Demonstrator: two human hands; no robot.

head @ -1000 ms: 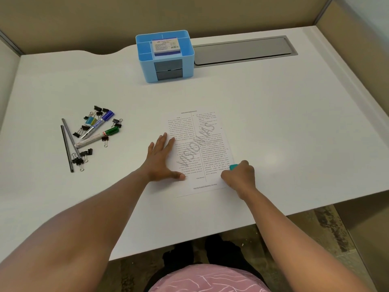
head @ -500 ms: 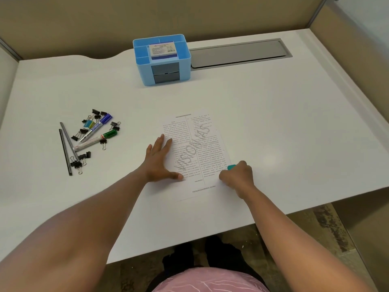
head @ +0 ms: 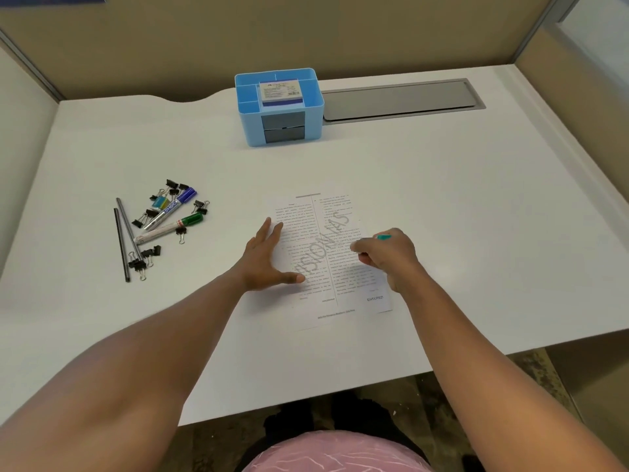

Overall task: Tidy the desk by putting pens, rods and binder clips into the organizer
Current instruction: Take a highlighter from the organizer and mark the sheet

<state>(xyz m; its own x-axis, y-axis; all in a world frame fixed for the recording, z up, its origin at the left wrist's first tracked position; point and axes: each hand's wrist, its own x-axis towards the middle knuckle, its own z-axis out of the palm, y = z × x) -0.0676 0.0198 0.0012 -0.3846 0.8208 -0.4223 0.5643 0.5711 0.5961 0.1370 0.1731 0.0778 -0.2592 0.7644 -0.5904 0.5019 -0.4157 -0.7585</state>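
A printed sheet point(head: 326, 229) lies in the middle of the white desk point(head: 476, 216). My left hand point(head: 267, 260) rests flat and open on the sheet's left edge. My right hand point(head: 386, 255) is closed around a small teal object point(head: 384, 237) and hovers over the sheet's right half. At the left lie a purple-capped marker point(head: 172, 207), a green-capped marker point(head: 170, 228), two dark rods point(head: 124, 236) and several black binder clips point(head: 143, 262). The blue organizer point(head: 280, 107) stands at the back centre, with a card pack in it.
A grey cable-tray lid point(head: 401, 98) is set into the desk behind and right of the organizer. Beige partition walls point(head: 306, 32) close in the back and both sides. The desk's front edge runs just above my lap.
My right hand has lifted from the sheet's lower right corner and moved up over its middle, uncovering a stamped word there. My left hand stays flat on the sheet.
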